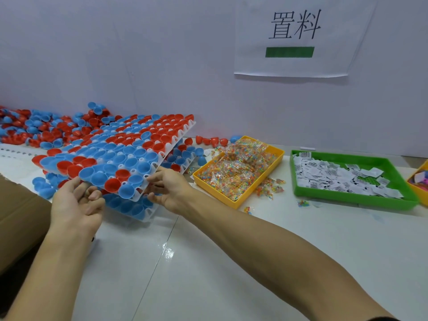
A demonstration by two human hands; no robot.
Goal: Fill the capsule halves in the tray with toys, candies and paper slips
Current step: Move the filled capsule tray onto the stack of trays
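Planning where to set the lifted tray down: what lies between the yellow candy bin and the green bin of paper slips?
Head view: a few loose candy packets on the white tabletop, otherwise bare.

Both bare forearms reach fwd from bottom edge. L hand [77,200] palm-up, fingers curled upward in a grip. R hand [167,187] w/ thumb on top, fingers curled beneath, pinching. Wrists roughly level.
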